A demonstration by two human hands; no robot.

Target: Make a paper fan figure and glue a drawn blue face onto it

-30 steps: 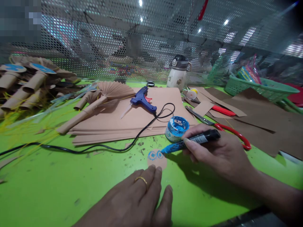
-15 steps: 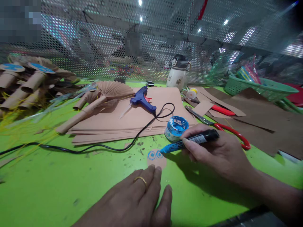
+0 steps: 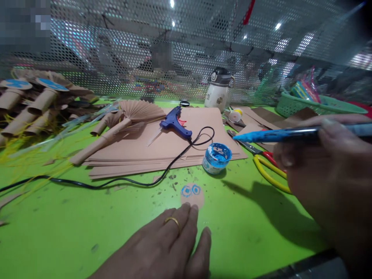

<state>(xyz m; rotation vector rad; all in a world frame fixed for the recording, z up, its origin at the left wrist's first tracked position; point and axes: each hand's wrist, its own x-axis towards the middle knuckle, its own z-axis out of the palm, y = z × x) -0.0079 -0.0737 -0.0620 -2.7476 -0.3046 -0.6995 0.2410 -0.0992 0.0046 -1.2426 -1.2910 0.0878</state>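
Note:
My left hand (image 3: 171,242) lies flat on the green table, its fingertips on the lower edge of a small round brown paper disc (image 3: 192,198). Two blue ring shapes are painted side by side on the disc. Off to the right and raised above the table, my right hand (image 3: 328,170) grips a black marker (image 3: 299,135) whose long tip is coated in blue paint. The tip points left, apart from the disc. Between the two hands, a little further back, stands an open jar of blue paint (image 3: 216,159). Behind the right hand, scissors (image 3: 271,170) with red and yellow handles are partly hidden.
A blue glue gun (image 3: 176,124) rests on stacked brown paper (image 3: 128,151), its black cord (image 3: 116,182) crossing the table. Paper fans and tubes (image 3: 43,100) pile up at left. A bottle (image 3: 217,91) and a green basket (image 3: 334,105) stand at the back, before a perforated screen.
My right hand has lifted the marker off the disc and moved right and up, nearer the camera. Yellow scissor handles now show. My left hand and the disc have stayed put.

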